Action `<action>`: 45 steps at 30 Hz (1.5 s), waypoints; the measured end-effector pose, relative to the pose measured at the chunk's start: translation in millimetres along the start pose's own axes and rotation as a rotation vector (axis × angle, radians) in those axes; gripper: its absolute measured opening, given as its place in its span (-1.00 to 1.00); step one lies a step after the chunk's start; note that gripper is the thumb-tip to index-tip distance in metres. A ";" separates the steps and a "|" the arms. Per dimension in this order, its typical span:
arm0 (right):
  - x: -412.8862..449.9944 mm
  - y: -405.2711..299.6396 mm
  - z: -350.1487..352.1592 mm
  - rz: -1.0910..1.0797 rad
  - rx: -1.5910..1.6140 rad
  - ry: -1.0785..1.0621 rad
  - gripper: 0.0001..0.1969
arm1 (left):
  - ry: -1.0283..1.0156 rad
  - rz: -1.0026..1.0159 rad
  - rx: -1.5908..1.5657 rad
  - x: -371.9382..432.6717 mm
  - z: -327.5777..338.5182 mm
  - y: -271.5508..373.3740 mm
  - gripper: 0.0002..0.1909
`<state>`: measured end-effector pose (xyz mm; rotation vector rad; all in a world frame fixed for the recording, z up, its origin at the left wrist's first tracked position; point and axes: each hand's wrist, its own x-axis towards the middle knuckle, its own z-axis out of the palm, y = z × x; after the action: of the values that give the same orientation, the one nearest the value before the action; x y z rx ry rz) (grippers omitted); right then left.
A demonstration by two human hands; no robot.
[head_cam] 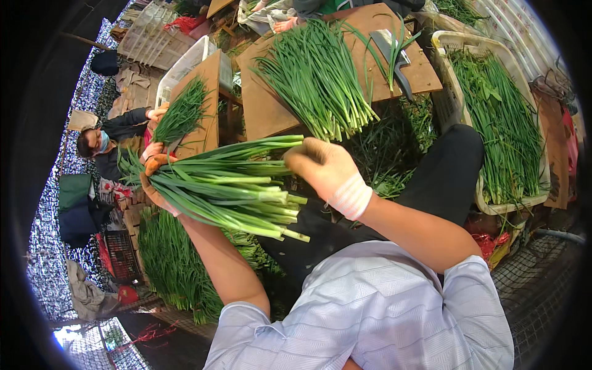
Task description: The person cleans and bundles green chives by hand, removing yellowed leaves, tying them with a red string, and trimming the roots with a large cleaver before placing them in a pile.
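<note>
My left hand (159,182), in an orange-palmed glove, grips a bunch of garlic chives (222,185) around its leafy part, the pale cut ends pointing right. My right hand (321,169), gloved too, is at the upper stem ends, thumb and fingers bent together at the tip of a stalk; whether it pinches that stalk I cannot tell. Beyond the hands, a large heap of chives (319,78) lies on a brown board (266,108). A cleaver (391,60) with a black handle rests on the board's right part, with a few loose leaves across its blade.
At right stands a white plastic crate (490,210) full of chives. More chive bundles (180,263) lie below my left arm. A masked co-worker (115,138) at left handles chives on another board (210,111). Another person's hand (285,24) is beyond the heap.
</note>
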<state>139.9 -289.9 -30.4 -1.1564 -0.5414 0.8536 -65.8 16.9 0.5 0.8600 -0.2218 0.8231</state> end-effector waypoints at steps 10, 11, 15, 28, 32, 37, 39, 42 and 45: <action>-15.8 42.5 -167.9 0.123 -1.020 -0.124 -0.69 | 0.375 -0.009 -0.044 14.5 -47.0 52.0 -0.68; -27.4 42.0 -179.6 0.210 -1.290 -0.276 -0.67 | 0.441 0.002 0.000 18.2 -37.2 37.8 -0.68; -43.9 28.4 -144.9 0.086 -1.544 -0.586 -0.59 | 0.620 0.094 0.175 24.0 -33.3 37.2 -0.74; -2.0 17.6 19.4 0.493 0.254 -0.234 -0.68 | 0.903 0.079 0.315 24.3 11.8 -3.4 -0.67; 1.5 20.6 21.3 0.510 0.358 -0.185 -0.70 | 0.882 0.086 0.284 19.9 3.9 2.7 -0.60; 6.7 35.1 18.5 0.453 0.548 -0.173 -0.67 | 1.026 0.092 0.259 27.8 22.9 -15.2 -0.58; 6.1 36.5 18.1 0.455 0.458 -0.170 -0.70 | 1.080 0.084 0.279 29.1 24.7 -17.2 -0.60; 0.7 31.6 13.6 0.439 0.327 -0.121 -0.75 | 1.228 0.098 0.316 31.2 21.8 -24.4 -0.66; -11.6 25.2 -11.0 0.374 0.178 -0.113 -0.81 | 1.251 0.046 0.280 25.8 11.9 -18.4 -0.65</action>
<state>133.9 -301.6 -57.3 -1.0651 -0.3357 1.2689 -33.3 15.4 10.0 0.4600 0.9922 1.3068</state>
